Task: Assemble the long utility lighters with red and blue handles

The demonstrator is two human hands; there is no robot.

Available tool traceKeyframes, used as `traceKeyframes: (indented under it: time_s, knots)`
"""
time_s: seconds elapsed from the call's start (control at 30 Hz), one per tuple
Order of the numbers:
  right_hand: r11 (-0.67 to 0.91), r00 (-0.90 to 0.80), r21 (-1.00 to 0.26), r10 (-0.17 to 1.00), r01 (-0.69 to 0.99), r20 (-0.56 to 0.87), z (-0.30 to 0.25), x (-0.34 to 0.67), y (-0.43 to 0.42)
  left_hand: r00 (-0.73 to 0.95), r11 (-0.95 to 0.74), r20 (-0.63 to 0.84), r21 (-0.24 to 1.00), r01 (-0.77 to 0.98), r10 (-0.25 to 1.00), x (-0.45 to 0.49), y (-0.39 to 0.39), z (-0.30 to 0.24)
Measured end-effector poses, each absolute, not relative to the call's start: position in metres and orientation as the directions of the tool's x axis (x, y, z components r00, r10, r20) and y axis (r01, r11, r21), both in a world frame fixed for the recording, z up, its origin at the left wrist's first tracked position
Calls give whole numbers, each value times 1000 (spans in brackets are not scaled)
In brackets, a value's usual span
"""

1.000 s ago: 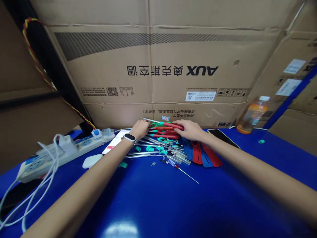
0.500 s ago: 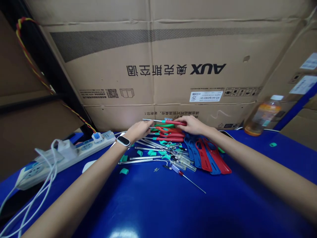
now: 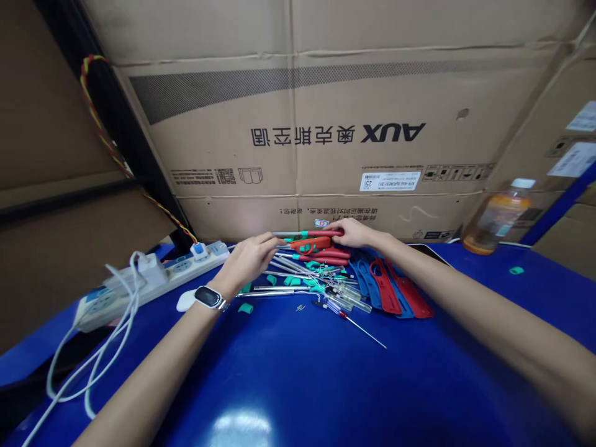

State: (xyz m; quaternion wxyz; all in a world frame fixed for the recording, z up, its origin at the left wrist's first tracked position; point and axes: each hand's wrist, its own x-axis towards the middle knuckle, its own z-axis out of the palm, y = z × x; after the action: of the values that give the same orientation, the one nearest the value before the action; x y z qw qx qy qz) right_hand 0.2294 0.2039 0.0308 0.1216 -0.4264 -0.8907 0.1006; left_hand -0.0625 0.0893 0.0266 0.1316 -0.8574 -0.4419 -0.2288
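Note:
Near the back of the blue table, several long-tube gas lighters lie in a stack. My left hand (image 3: 246,261), wearing a watch, has its fingers pinched at the metal tube of an orange lighter (image 3: 311,245), which sits slightly tilted. My right hand (image 3: 354,232) has its fingers closed round the handle end of a red lighter (image 3: 321,233) at the back of the stack. Another red lighter (image 3: 326,261) lies in front. Closer to me are loose metal tubes (image 3: 274,292), clear fuel tanks (image 3: 342,301) and green triggers (image 3: 245,308). Red handle shells (image 3: 386,292) and blue handle shells (image 3: 365,285) lie to the right.
A white power strip (image 3: 179,268) with plugs and white cables (image 3: 121,335) runs along the left. A screwdriver (image 3: 365,329) lies in front of the parts. At right stands a bottle with orange drink (image 3: 498,217). A large cardboard box (image 3: 298,93) rises behind the table.
The red lighter has come down onto the back of the stack, with my right hand still at its handle. My left hand has left its tube and moved nearer me, to the orange lighter.

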Motion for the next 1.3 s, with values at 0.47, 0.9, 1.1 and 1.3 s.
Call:
traceKeyframes:
  time_s: [0.47, 0.9, 1.1, 1.3]
  knots:
    - [852, -810, 29, 485, 522, 329, 31, 160, 170, 417, -455, 557, -78, 887, 718, -61, 92, 16]
    - [741, -681, 56, 582, 669, 445, 55, 169, 93, 482, -696, 593, 195, 691, 645, -60, 70, 34]
    - [714, -639, -86, 667, 695, 383, 33, 191, 45, 665, -804, 553, 17, 594, 503, -39, 48, 29]
    - [661, -598, -61, 712, 748, 368, 18, 199, 24, 722, -854, 542, -15, 520, 430, -30, 42, 20]
